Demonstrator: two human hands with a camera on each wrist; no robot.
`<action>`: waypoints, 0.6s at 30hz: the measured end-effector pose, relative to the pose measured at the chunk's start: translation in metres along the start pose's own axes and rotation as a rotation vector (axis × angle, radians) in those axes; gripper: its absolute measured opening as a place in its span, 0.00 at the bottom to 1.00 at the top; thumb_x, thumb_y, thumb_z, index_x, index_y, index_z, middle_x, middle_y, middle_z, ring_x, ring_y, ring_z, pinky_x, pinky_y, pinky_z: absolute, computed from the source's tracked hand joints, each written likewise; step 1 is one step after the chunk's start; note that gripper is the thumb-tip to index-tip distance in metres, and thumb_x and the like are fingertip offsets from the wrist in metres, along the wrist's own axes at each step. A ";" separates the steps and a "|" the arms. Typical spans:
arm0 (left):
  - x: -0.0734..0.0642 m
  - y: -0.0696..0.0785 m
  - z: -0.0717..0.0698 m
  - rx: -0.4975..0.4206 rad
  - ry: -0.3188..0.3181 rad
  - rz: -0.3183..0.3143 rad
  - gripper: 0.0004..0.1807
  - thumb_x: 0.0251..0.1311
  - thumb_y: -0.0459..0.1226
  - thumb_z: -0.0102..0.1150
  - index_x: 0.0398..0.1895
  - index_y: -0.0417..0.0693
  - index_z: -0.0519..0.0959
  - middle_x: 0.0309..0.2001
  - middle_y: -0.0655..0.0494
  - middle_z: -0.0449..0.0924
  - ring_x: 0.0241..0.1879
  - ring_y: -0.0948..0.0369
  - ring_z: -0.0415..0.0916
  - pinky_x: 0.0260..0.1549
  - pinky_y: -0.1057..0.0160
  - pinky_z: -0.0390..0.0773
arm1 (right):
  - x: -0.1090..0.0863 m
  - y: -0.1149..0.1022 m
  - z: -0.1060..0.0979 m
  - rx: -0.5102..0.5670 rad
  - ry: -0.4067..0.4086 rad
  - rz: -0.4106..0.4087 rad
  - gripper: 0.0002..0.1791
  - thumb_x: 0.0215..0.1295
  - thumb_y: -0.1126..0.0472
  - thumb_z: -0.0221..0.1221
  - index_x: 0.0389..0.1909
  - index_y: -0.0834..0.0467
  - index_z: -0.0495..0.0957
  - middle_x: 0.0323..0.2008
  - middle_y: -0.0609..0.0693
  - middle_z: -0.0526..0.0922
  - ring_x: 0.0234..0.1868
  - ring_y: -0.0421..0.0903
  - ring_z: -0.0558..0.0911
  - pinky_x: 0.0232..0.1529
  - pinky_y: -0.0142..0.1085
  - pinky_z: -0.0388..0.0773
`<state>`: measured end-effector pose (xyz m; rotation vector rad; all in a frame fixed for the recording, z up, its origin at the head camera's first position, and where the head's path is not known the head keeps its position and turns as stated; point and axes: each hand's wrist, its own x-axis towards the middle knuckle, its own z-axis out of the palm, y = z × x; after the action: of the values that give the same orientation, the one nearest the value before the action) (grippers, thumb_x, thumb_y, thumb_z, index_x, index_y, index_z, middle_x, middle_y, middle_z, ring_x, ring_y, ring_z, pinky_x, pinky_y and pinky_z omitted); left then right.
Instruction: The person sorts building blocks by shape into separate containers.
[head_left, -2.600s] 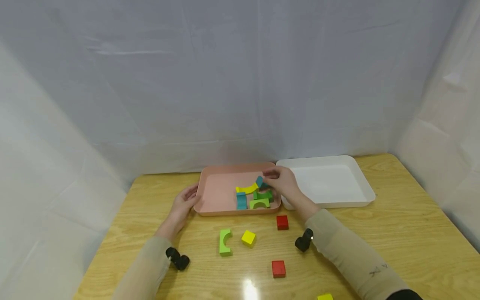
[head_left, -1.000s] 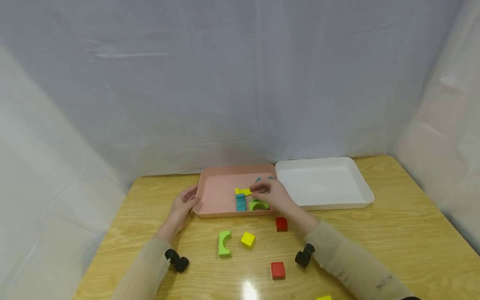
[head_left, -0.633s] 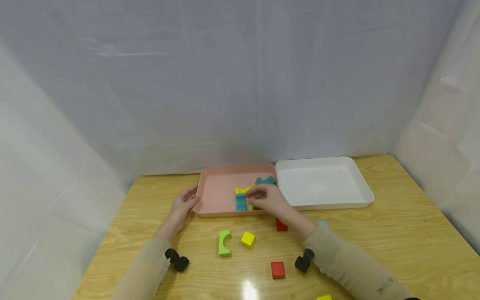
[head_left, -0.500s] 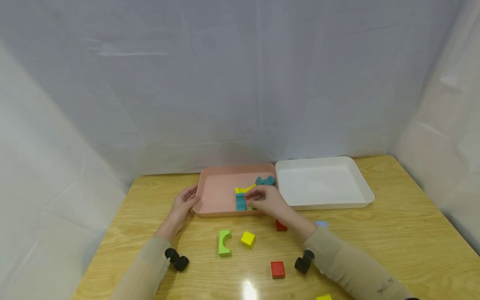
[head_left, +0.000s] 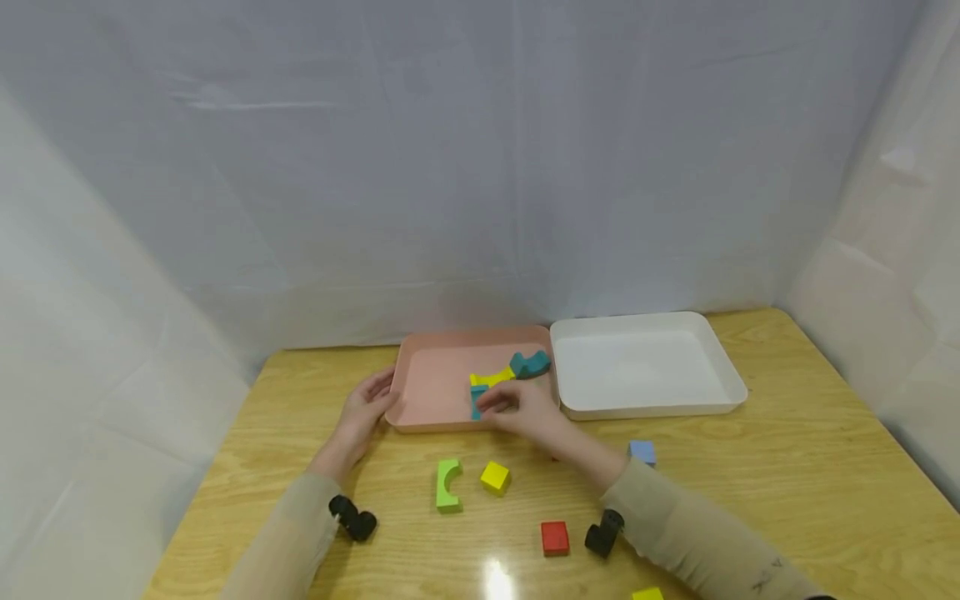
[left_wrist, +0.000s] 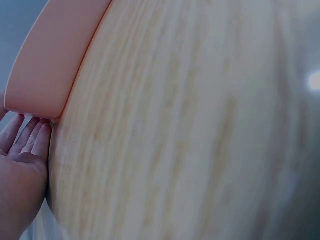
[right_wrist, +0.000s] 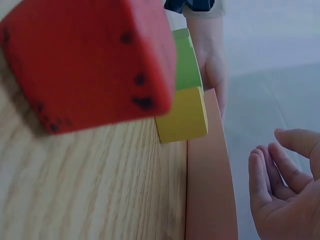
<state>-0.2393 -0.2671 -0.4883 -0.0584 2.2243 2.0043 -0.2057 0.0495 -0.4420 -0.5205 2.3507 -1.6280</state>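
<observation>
- The left hand (head_left: 363, 412) is touching the left end of the pink tray (head_left: 435, 367); its fingers are lying rather straight against the wall, without clenching.
- The right hand (head_left: 528, 408) is hovering over the front right part of the pink tray; its fingers are bending loosely, and in the right wrist view nothing is showing between them, so it is looking released.
- Its fingertips are partly covering the teal block (head_left: 479, 390), which is lying inside the pink tray, near the front wall; whether they are touching it, one cannot tell.
- Just behind this block, in the pink tray, the yellow curved block (head_left: 491, 378) is lying.
- At the right end of the pink tray, farther back, the blue-green arch (head_left: 530, 364) is lying.
- In front of the pink tray, the green arch (head_left: 447, 486) and the yellow cube (head_left: 496, 478) are lying near each other.
- Farther in front of the pink tray, the red block (head_left: 555, 538) is lying.
- To the right and front of the pink tray, the light blue block (head_left: 642, 452) is lying.
- Just right of the pink tray, the white tray (head_left: 645, 367) is standing.
</observation>
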 end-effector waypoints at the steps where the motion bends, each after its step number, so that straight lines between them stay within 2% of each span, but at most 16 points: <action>1: 0.000 0.000 0.000 0.003 0.001 0.002 0.33 0.81 0.30 0.50 0.84 0.35 0.54 0.83 0.33 0.53 0.80 0.43 0.56 0.54 0.83 0.76 | 0.000 0.000 0.001 0.002 -0.005 -0.005 0.10 0.70 0.66 0.69 0.50 0.61 0.89 0.46 0.56 0.91 0.48 0.45 0.87 0.54 0.38 0.85; 7: -0.001 0.002 0.002 -0.009 0.008 -0.004 0.32 0.81 0.29 0.49 0.84 0.36 0.55 0.83 0.35 0.54 0.81 0.44 0.56 0.54 0.83 0.75 | -0.002 0.000 0.006 -0.003 -0.059 -0.050 0.10 0.71 0.67 0.68 0.51 0.63 0.88 0.46 0.57 0.92 0.46 0.44 0.88 0.50 0.32 0.86; 12: -0.001 0.001 0.001 -0.015 0.005 -0.013 0.32 0.81 0.28 0.47 0.84 0.36 0.55 0.83 0.37 0.55 0.80 0.46 0.56 0.54 0.83 0.75 | -0.004 0.000 0.011 0.029 -0.102 -0.045 0.11 0.71 0.69 0.67 0.51 0.64 0.87 0.48 0.58 0.91 0.45 0.43 0.88 0.50 0.31 0.87; 18: 0.000 0.000 0.000 -0.017 0.002 -0.027 0.33 0.81 0.28 0.49 0.84 0.37 0.55 0.83 0.37 0.55 0.80 0.46 0.56 0.54 0.83 0.76 | -0.006 -0.003 0.018 0.014 -0.108 -0.041 0.10 0.71 0.68 0.68 0.50 0.62 0.88 0.47 0.57 0.91 0.43 0.40 0.85 0.49 0.29 0.85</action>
<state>-0.2391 -0.2666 -0.4881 -0.0915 2.1958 2.0104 -0.1933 0.0356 -0.4454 -0.6410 2.2636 -1.5899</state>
